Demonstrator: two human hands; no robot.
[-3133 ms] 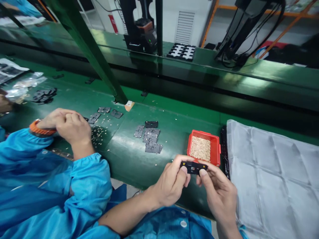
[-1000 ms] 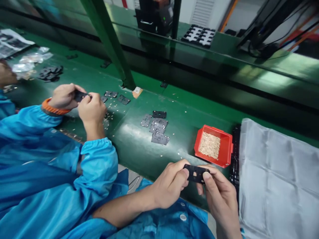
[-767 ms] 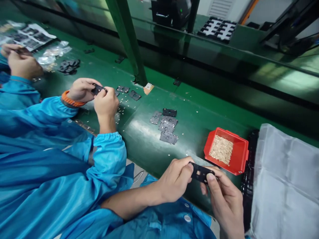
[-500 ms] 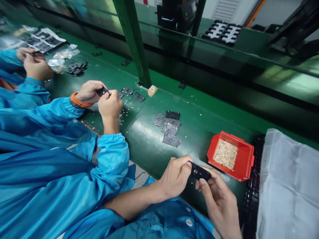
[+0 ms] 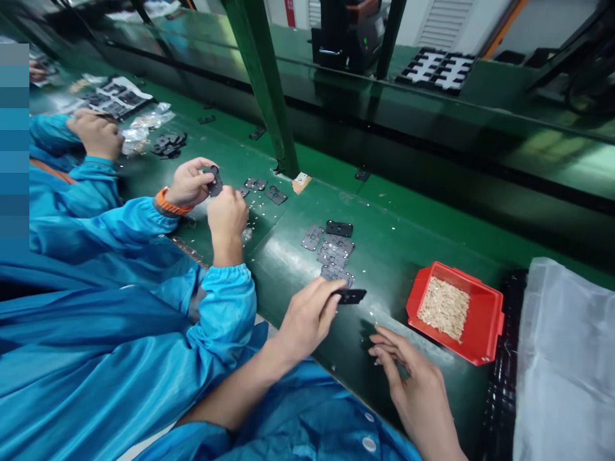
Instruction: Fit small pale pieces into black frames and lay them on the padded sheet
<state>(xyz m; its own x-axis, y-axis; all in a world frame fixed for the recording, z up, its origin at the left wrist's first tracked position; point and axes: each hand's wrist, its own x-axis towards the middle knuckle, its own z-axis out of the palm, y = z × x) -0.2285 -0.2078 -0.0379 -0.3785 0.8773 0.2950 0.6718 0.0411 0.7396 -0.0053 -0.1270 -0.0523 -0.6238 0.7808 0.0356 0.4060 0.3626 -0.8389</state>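
Left hand (image 5: 303, 319): fingers clamped on black plastic plate (image 5: 352, 296), its left end, over tabletop (image 5: 384, 269) | right hand (image 5: 419, 379): fingers curled, can't tell if pinching | I judge plate light, stiff, slick; grip edges

Head view: from my remote station I can read no lettering; the pale marks on the red panel (image 5: 290, 13) at the upper edge are too small to decipher.
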